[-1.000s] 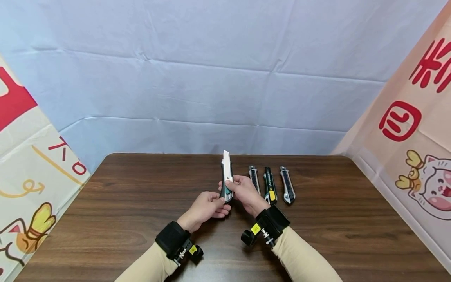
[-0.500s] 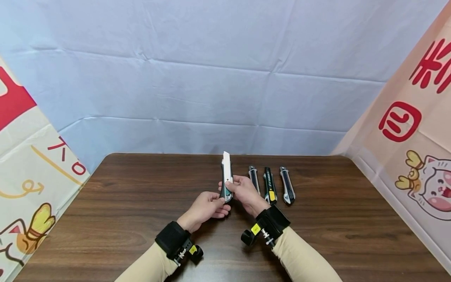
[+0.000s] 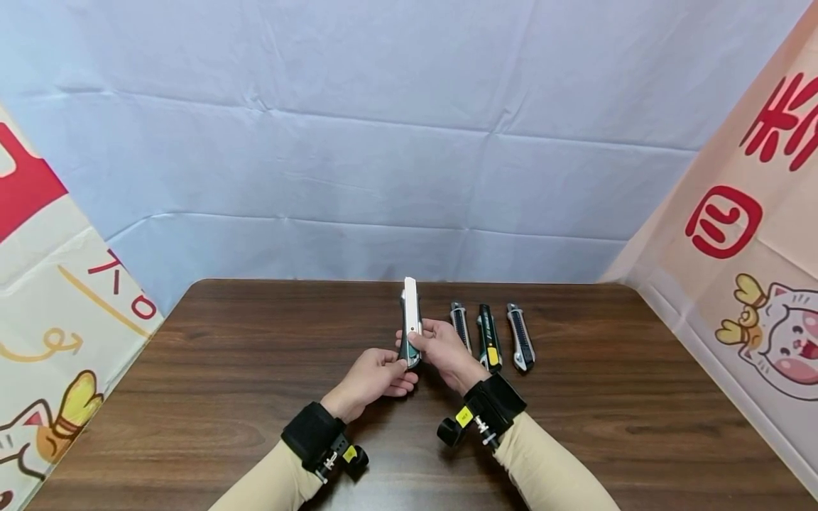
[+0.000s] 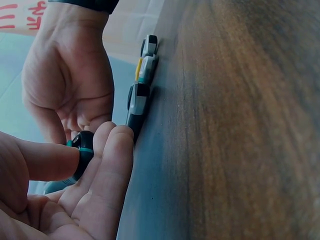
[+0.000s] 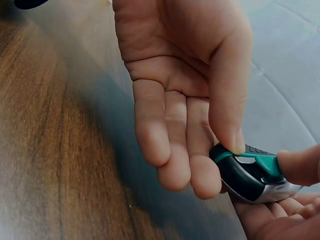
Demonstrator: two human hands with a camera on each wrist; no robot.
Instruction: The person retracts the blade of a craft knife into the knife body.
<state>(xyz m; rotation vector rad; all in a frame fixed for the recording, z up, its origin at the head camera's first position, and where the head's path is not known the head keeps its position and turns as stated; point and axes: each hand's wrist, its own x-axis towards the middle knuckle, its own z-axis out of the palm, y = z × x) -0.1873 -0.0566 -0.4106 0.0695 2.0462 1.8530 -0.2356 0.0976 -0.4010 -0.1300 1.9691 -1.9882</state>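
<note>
Altogether four knives: one held (image 3: 411, 323), three lying (image 3: 489, 337).

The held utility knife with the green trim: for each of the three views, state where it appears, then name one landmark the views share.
Head: held utility knife at centre, pointing away, gripped by left hand and right hand.
Left wrist: its butt end at lower left, between fingers.
Right wrist: butt end at lower right.
Shared landmark: the wooden table.
</note>
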